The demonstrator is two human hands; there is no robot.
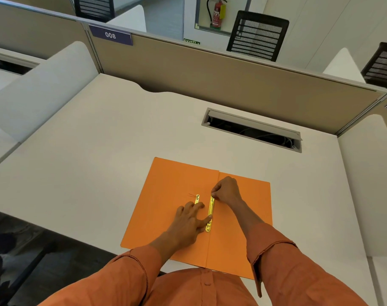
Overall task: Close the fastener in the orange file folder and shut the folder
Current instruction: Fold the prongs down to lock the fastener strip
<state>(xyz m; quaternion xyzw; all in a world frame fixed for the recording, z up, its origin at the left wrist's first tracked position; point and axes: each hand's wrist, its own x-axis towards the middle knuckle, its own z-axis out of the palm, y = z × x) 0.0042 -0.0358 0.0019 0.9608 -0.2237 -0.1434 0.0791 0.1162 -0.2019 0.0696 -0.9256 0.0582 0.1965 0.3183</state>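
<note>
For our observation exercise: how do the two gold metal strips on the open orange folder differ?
The long gold strip lies fully visible along the folder's centre crease; the short gold strip lies left of it, partly covered by the left hand. The right hand pinches the long strip's far end. Both are shiny gold and run parallel.

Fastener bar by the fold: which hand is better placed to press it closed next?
Probably the right hand: its fingertips already pinch the far end of the long fastener bar. The left hand lies flat, covering the short bar, thumb on the long bar's near end.

"008" on partition nameplate [110, 35]
</note>
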